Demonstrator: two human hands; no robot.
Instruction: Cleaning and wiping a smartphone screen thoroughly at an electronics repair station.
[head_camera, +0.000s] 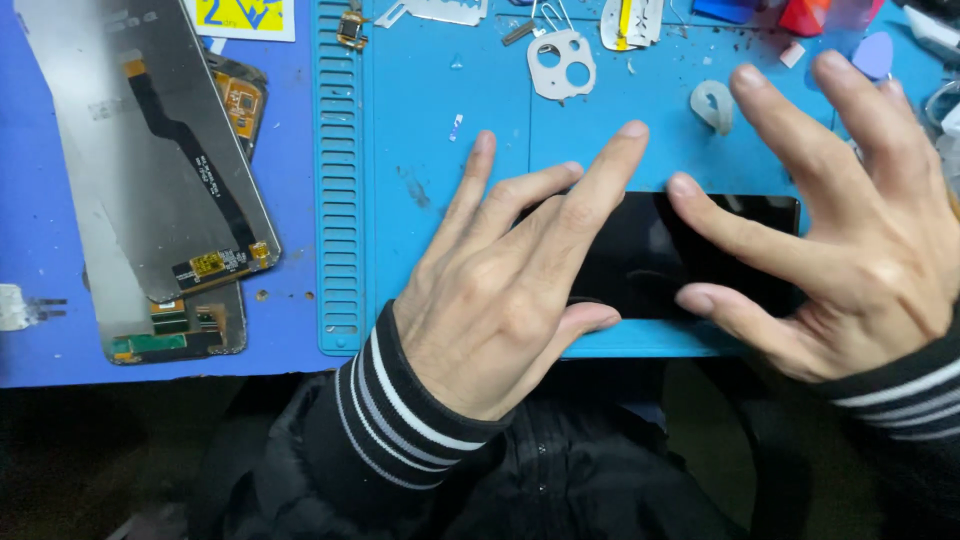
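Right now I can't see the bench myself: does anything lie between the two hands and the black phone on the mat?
Nothing visible does. The left hand and right hand both rest fingers directly on the black phone. Loose parts lie farther back on the blue mat.

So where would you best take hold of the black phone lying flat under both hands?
Probably by its two long edges, pinched from above. The black phone lies flat, glass up, on the blue mat, its near edge along the mat's front rim. The left hand and right hand cover its ends.
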